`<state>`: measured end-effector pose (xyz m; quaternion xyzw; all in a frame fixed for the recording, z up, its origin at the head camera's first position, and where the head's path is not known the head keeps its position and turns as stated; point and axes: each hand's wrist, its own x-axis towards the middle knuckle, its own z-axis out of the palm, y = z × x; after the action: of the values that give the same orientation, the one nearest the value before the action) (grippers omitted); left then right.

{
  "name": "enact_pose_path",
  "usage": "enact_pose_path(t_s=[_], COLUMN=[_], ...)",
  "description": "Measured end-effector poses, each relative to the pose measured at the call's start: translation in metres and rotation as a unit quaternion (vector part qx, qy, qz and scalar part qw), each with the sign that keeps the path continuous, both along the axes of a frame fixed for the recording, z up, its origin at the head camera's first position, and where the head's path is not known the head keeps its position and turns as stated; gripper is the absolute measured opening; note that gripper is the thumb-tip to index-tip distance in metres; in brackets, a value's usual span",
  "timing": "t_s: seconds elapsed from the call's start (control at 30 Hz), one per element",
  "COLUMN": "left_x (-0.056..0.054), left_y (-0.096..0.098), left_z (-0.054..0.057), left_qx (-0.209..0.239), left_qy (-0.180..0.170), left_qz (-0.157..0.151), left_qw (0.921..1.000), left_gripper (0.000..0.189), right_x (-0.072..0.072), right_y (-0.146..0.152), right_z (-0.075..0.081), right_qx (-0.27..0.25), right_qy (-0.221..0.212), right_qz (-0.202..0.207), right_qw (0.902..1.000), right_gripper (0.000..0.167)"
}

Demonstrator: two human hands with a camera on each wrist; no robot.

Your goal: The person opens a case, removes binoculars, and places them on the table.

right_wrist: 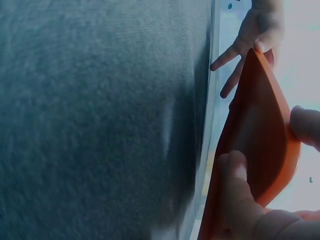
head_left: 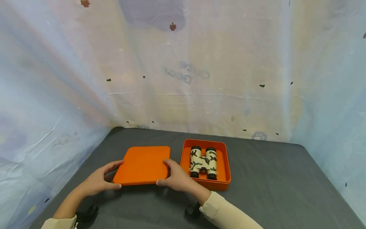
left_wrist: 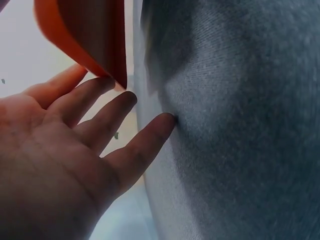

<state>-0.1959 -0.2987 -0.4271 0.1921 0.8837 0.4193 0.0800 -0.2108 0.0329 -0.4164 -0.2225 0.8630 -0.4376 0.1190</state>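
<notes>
In the head view, the left grip (head_left: 95, 181) and the right grip (head_left: 178, 176) are grasping the orange lid (head_left: 143, 165) from its 2 sides, and they are holding it above the grey table (head_left: 274, 181). To the right of the lid, the orange box (head_left: 217, 186) is standing open, and the camouflage binoculars (head_left: 203, 162) are lying inside it. The right wrist is passing near the box, so keeping it high seems wise.

In the left wrist view, 2 fingers are meeting the lid's edge and 2 others are spreading free; I am judging this hold as light, so bringing them under the rim should help.

In the right wrist view, the right grip is pinching the rim firmly; for steady carrying, the 2 sides should be staying equally high
</notes>
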Motion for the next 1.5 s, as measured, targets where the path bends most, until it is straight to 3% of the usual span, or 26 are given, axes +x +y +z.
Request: enact_pose_path(t_s=[0.57,0.83,1.17,1.4,1.5], left_x=[0.000,-0.002,-0.005,-0.005,-0.005], left_y=[-0.003,-0.005,-0.004,-0.006,-0.006], left_z=[0.001,-0.001,-0.002,-0.005,-0.005], left_qx=[-0.019,-0.026,-0.026,0.051,0.049], left_qy=[-0.025,-0.032,-0.048,-0.133,-0.141], left_qz=[-0.018,-0.029,-0.037,-0.062,-0.070], left_qw=[0.9994,0.9987,0.9978,0.9878,0.9862], left_gripper=[0.081,0.084,0.089,0.095,0.097], right_x=[0.005,0.009,0.013,0.013,0.015], right_y=[-0.003,-0.002,-0.005,-0.007,-0.007], right_z=[-0.004,-0.003,-0.005,-0.007,-0.007], right_qx=[0.010,-0.037,-0.033,-0.042,-0.048], right_qy=[-0.039,-0.111,-0.112,-0.121,-0.129], right_qz=[-0.001,0.008,0.002,0.002,0.000], right_qw=[0.9992,0.9930,0.9931,0.9918,0.9905], right_gripper=[0.079,0.083,0.084,0.084,0.083])
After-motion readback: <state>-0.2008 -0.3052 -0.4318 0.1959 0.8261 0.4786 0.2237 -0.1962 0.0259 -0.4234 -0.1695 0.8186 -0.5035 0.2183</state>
